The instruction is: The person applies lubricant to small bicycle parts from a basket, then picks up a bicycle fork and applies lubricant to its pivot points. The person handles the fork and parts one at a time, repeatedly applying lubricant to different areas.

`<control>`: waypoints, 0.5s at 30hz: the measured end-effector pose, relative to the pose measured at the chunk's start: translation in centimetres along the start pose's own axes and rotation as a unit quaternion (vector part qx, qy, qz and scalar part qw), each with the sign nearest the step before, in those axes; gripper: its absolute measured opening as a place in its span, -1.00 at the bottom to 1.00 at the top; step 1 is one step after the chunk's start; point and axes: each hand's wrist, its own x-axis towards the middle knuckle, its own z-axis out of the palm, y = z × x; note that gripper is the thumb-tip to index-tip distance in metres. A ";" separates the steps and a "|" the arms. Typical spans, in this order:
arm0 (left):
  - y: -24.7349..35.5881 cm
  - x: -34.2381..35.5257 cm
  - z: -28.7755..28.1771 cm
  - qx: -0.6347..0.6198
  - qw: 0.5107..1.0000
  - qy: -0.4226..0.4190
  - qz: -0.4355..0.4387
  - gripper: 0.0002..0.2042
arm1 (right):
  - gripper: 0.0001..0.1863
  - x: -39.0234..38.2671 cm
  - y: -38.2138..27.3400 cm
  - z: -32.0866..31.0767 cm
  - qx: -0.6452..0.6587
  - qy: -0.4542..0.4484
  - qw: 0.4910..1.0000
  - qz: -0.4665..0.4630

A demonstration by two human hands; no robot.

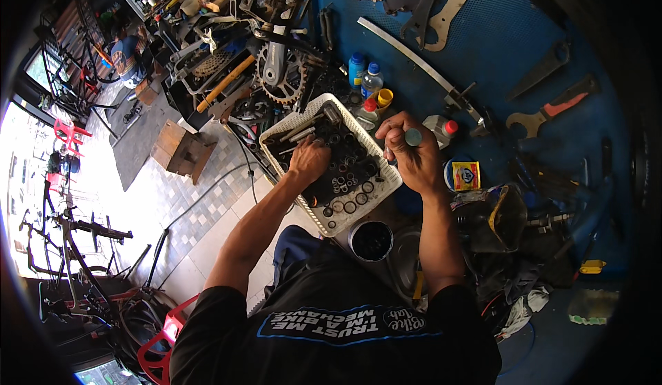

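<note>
A cream plastic tray (381, 190) holds dark small bicycle parts, several rings and some silver rods. My left hand (310, 157) reaches into its upper left part with fingers curled down among the parts; what they grip, if anything, is hidden. My right hand (412, 156) is raised at the tray's right side, closed around an upright cylindrical object (413, 136) with a round greenish-grey end. The rest of that object is mostly hidden by my fingers. Just right of this hand is a clear bottle (452, 127) with a red cap.
Piled bicycle parts (272, 67) and bottles (356, 70) sit behind the tray. Tools hang on a blue board (524, 12). A black-filled tub (370, 241) is below the tray. A wooden box (181, 149), bike frames (69, 233) and another person (127, 61) are to the left.
</note>
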 end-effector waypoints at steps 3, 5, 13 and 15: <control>0.7 -0.8 -2.0 -0.226 0.970 0.010 -0.094 -0.88 | -0.67 -0.1 0.0 0.0 -0.007 0.006 1.000 -0.021; 1.1 -1.7 -3.1 -0.414 0.898 0.004 -0.148 -0.88 | -0.62 -0.1 -0.1 -0.1 0.044 0.018 0.999 -0.026; 5.5 -6.1 -5.7 -0.885 0.460 0.012 -0.077 -0.85 | -0.21 0.4 -0.8 2.9 0.343 0.039 0.935 -0.078; 6.1 -6.8 -6.6 -0.898 0.435 0.014 -0.065 -0.85 | -0.16 0.7 -1.8 3.7 0.369 0.045 0.923 -0.095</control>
